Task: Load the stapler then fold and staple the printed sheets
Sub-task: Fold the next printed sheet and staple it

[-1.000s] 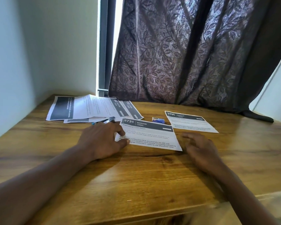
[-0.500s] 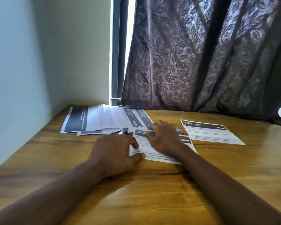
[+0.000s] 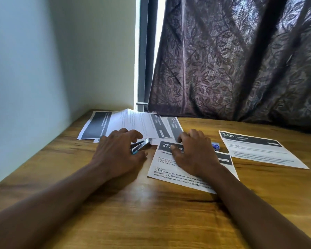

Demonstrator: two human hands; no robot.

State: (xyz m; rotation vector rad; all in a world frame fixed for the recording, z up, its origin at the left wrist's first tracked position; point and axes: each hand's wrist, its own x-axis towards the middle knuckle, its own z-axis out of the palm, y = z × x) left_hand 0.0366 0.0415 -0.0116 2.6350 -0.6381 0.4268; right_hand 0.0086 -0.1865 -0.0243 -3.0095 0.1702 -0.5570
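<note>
A small metallic stapler point(image 3: 141, 145) with a blue trim lies under the fingers of my left hand point(image 3: 118, 152), which curls around it on the wooden table point(image 3: 151, 212). My right hand point(image 3: 193, 153) rests flat, fingers spread, on a folded printed sheet point(image 3: 171, 174) headed "273…". A small blue staple box point(image 3: 216, 146) peeks out just right of my right hand. Another folded sheet marked 2705 point(image 3: 258, 150) lies to the right. A loose pile of printed sheets point(image 3: 131, 125) sits behind my left hand.
A pale wall point(image 3: 34, 69) bounds the table on the left. A dark patterned curtain point(image 3: 241, 60) hangs at the back, with a window frame point(image 3: 144, 51) beside it.
My right hand came from the table's right side onto the middle sheet. My left hand slid left off that sheet, and the stapler now shows more clearly in its fingers.
</note>
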